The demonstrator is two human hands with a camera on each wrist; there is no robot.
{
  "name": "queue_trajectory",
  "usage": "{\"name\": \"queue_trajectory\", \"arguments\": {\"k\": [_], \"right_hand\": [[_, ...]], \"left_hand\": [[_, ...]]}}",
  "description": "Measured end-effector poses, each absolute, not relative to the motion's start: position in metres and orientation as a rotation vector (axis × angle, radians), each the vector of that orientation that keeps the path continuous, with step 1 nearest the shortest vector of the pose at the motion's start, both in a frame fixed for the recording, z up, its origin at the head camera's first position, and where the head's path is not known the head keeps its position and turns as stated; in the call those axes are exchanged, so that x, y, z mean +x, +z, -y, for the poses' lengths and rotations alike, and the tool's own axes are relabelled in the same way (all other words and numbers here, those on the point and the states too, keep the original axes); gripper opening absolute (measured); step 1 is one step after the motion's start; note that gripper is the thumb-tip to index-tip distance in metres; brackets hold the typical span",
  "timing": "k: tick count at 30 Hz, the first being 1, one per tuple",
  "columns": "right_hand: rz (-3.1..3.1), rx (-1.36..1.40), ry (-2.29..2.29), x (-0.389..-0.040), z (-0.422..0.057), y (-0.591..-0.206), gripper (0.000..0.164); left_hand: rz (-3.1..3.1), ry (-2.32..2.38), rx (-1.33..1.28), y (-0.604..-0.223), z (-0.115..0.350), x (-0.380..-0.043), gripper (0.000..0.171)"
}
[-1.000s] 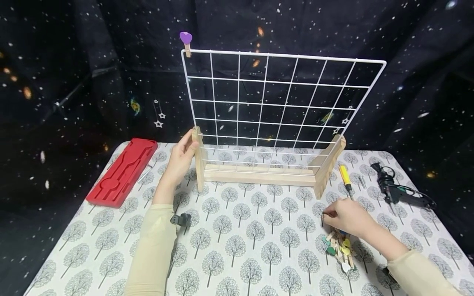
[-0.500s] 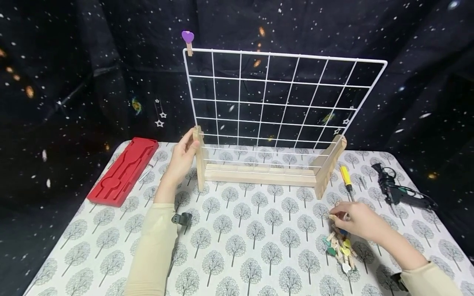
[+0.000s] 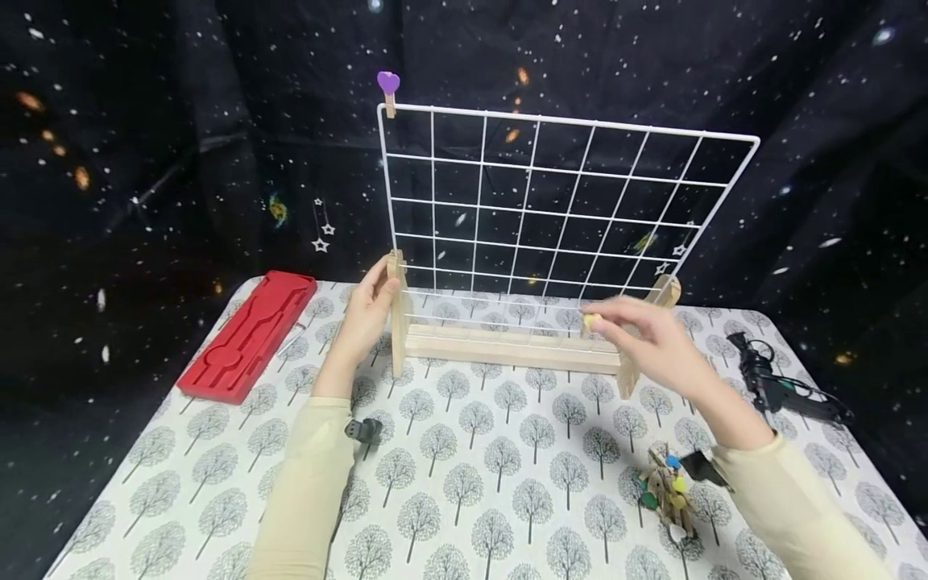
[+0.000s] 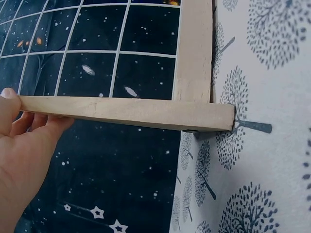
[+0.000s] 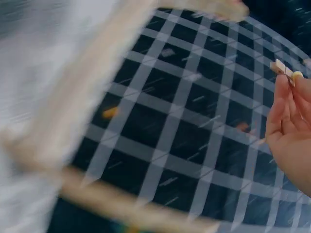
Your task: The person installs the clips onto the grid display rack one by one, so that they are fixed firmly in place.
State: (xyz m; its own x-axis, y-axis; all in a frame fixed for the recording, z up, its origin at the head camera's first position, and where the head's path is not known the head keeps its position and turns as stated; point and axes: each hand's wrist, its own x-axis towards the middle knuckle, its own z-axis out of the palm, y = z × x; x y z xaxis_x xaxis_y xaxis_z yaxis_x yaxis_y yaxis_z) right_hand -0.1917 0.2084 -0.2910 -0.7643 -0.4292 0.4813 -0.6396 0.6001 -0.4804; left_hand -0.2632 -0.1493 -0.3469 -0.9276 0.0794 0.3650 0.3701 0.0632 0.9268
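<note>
My left hand point(image 3: 366, 318) grips the top of the left wooden upright point(image 3: 398, 338) of a stand; in the left wrist view its thumb and fingers point(image 4: 41, 127) hold the wood from both sides. A white wire grid point(image 3: 565, 122) rises from the stand, leaning. My right hand point(image 3: 663, 346) pinches a small wooden clothespin point(image 5: 282, 68) with a yellow piece on it, in front of the grid's lower right part. On the grid's top left corner sits a clothespin with a purple heart point(image 3: 388, 83). The right wrist view is blurred.
Several more clothespins point(image 3: 661, 487), some with coloured hearts, lie piled at the right on the tree-print cloth. A red moulded tray point(image 3: 250, 338) lies at the left. A black tool point(image 3: 779, 383) lies at the far right. A dark starry curtain point(image 3: 181, 121) hangs behind.
My right hand has lifted a clothespin from the pile and moved up and left to the grid. My left hand keeps its grip on the upright. The head view has shifted slightly.
</note>
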Motion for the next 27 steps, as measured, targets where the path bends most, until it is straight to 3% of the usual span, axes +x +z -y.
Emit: {"name": "queue_trajectory", "arguments": {"k": [10, 20, 27], "right_hand": [[2.211, 1.057, 1.082, -0.198, -0.099, -0.166, 0.021], [2.335, 0.772, 1.101, -0.255, -0.04, -0.098, 0.024], [2.448, 0.73, 1.159, -0.274, -0.024, -0.082, 0.024]], "left_hand": [[2.154, -1.935, -0.445, -0.351, 0.151, -0.262, 0.052], [2.171, -1.924, -0.454, -0.35, 0.151, -0.262, 0.052], [2.162, -1.895, -0.471, -0.359, 0.154, -0.275, 0.052]]}}
